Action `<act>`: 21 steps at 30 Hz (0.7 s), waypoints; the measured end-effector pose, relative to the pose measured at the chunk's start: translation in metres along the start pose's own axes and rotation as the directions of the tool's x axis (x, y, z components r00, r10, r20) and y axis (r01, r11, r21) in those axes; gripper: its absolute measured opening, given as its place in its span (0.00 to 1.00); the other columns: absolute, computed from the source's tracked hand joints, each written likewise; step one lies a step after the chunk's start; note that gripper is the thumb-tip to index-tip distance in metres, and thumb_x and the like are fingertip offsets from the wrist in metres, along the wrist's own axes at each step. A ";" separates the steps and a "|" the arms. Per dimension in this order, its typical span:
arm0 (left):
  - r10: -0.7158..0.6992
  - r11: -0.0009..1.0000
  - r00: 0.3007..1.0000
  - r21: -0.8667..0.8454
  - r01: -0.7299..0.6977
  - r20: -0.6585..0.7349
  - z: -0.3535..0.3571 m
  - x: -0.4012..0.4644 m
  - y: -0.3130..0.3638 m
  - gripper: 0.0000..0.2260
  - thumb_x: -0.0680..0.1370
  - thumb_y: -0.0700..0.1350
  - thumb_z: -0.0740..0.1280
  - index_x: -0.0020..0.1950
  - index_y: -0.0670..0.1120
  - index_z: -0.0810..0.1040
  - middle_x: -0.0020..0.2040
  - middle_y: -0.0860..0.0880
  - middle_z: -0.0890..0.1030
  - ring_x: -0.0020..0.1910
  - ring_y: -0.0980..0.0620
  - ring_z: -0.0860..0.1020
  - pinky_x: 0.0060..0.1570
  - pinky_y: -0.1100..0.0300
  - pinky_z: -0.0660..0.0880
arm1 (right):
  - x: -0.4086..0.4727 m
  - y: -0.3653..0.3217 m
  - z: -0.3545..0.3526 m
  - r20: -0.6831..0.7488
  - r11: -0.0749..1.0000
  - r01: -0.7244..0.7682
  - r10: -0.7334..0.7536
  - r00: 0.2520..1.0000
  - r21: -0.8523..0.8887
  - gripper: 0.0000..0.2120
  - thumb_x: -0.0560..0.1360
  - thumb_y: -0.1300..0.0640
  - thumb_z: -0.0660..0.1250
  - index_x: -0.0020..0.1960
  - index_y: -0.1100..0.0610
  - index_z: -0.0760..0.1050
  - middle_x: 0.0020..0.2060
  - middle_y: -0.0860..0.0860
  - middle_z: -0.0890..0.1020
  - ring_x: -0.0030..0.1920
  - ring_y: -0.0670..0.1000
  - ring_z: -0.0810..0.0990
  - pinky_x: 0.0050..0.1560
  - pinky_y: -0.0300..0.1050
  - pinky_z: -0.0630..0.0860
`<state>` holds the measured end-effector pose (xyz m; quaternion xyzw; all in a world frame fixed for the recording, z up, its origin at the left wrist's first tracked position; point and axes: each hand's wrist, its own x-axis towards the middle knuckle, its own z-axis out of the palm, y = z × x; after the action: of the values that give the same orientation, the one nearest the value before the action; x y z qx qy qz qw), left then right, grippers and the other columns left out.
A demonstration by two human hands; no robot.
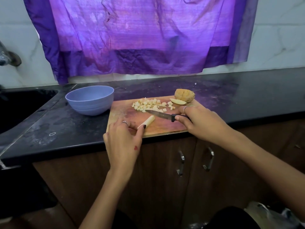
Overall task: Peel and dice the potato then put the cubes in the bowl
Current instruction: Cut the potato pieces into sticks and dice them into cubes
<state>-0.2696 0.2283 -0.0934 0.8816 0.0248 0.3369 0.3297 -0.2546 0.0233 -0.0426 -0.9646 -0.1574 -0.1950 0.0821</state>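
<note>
Head view — left hand (123, 139) pinches potato stick (147, 121) on cutting board (158, 128), right hand (198, 120) grips knife (160, 114) — cubes (149, 104) piled behind.

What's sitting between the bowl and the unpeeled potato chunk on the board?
In the head view, the pile of potato cubes and a loose wedge lie between the bowl and the potato chunk, on the cutting board.

Single head view, looking forward and down, close over cutting board (148, 128) at counter (69, 129) edge.
</note>
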 end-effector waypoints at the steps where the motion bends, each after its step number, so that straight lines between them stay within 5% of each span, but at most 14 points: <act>1: -0.007 1.000 1.000 -0.008 0.007 -0.001 0.000 0.000 0.000 0.08 0.76 0.53 0.69 0.43 0.49 0.79 0.44 0.54 0.77 0.48 0.57 0.68 0.51 0.58 0.60 | 0.000 -0.001 0.000 -0.003 1.000 -0.002 0.002 1.000 0.011 0.13 0.81 0.47 0.56 0.58 0.50 0.75 0.48 0.49 0.76 0.48 0.49 0.75 0.42 0.46 0.70; 13: -0.009 1.000 1.000 -0.020 0.009 0.024 0.003 0.003 -0.001 0.07 0.75 0.52 0.70 0.42 0.50 0.79 0.49 0.56 0.77 0.53 0.54 0.72 0.52 0.57 0.60 | 0.010 -0.005 0.005 0.142 0.999 -0.007 0.012 0.990 -0.032 0.16 0.80 0.46 0.56 0.58 0.51 0.78 0.50 0.52 0.80 0.49 0.52 0.76 0.48 0.49 0.75; 17: -0.005 1.000 1.000 -0.009 0.005 0.014 0.004 0.002 -0.002 0.07 0.76 0.52 0.68 0.43 0.50 0.78 0.48 0.56 0.75 0.50 0.58 0.67 0.51 0.59 0.56 | 0.012 -0.012 -0.003 0.203 0.993 0.020 0.003 0.979 -0.115 0.14 0.81 0.49 0.57 0.57 0.55 0.77 0.46 0.51 0.78 0.48 0.51 0.75 0.44 0.40 0.61; 21: -0.011 1.000 1.000 -0.015 0.011 0.010 0.006 0.001 -0.001 0.07 0.77 0.52 0.67 0.44 0.50 0.78 0.47 0.56 0.75 0.48 0.59 0.65 0.49 0.60 0.55 | 0.006 -0.023 -0.010 0.230 0.995 0.000 0.024 0.973 -0.102 0.13 0.81 0.51 0.57 0.58 0.55 0.76 0.45 0.49 0.74 0.45 0.49 0.71 0.38 0.38 0.58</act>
<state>-0.2649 0.2263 -0.0963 0.8806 0.0254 0.3307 0.3384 -0.2607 0.0445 -0.0289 -0.9846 -0.1498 -0.0887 0.0155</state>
